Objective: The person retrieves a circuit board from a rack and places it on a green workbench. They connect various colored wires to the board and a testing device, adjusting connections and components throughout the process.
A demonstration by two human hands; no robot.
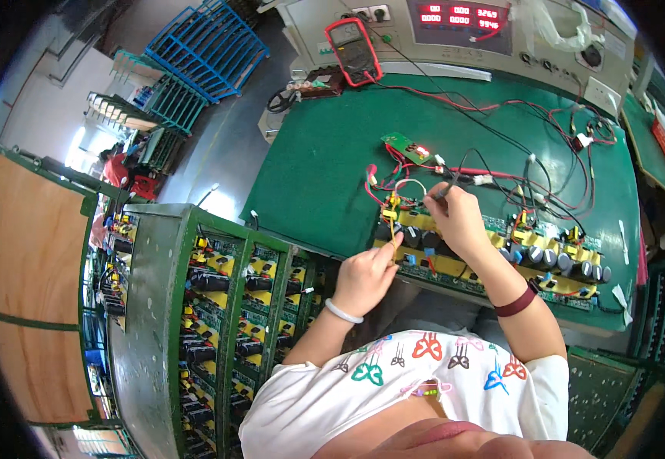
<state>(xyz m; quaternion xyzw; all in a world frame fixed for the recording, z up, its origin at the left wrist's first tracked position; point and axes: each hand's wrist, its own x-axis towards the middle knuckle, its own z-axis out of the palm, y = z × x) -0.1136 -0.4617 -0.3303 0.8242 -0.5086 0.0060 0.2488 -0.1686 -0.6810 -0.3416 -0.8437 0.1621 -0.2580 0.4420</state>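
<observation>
My right hand (458,222) is closed around a black test probe (441,193) above the left part of a long circuit board assembly (455,266) with yellow transformers and black capacitors. Close to the probe, a white wire (410,182) arches over the board's left end. My left hand (367,279) is closed at the near left corner of the assembly, its fingertips pinching a thin yellow piece (393,233); whether this is a wire or a tool I cannot tell. Beyond the board lies a small green display board (407,148) with lit red digits, joined by red and black wires.
A red multimeter (352,50) leans at the back beside a grey power supply panel (462,30) with red readouts. Cables (500,107) sprawl over the green table mat (309,153). To the left stands a green rack (217,306) of boards; farther off, a person (118,164).
</observation>
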